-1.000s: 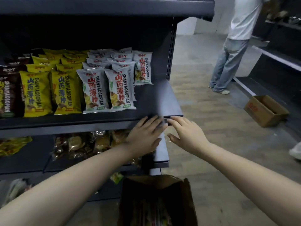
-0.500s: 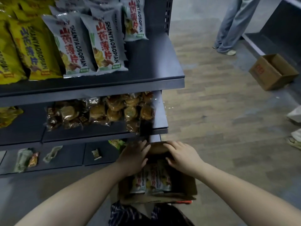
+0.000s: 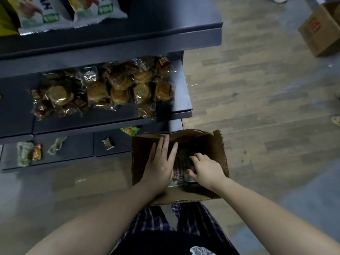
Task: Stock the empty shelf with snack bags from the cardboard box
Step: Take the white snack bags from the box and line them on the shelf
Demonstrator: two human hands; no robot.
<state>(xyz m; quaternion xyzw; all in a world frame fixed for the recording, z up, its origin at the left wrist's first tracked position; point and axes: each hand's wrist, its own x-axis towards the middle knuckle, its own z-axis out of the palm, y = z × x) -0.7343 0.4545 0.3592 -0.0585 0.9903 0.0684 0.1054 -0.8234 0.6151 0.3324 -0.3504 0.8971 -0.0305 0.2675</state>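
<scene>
Now | left hand (image 3: pixel 159 167) flat in cardboard box (image 3: pixel 219 150) | right hand (image 3: pixel 206 169) curled over snack bags (image 3: pixel 179 174), grip hidden

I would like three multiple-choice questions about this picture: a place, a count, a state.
1. Where are the left hand and the right hand? A on the top shelf; B in the near cardboard box; C on the floor.
2. How many cardboard boxes show? A one; B two; C four.
3. The left hand's fingers are: A straight; B a fist; C round a bottle.
Key: B, both reach in over the snack bags; B, a far box sits at upper right; A, they lie flat.
</scene>
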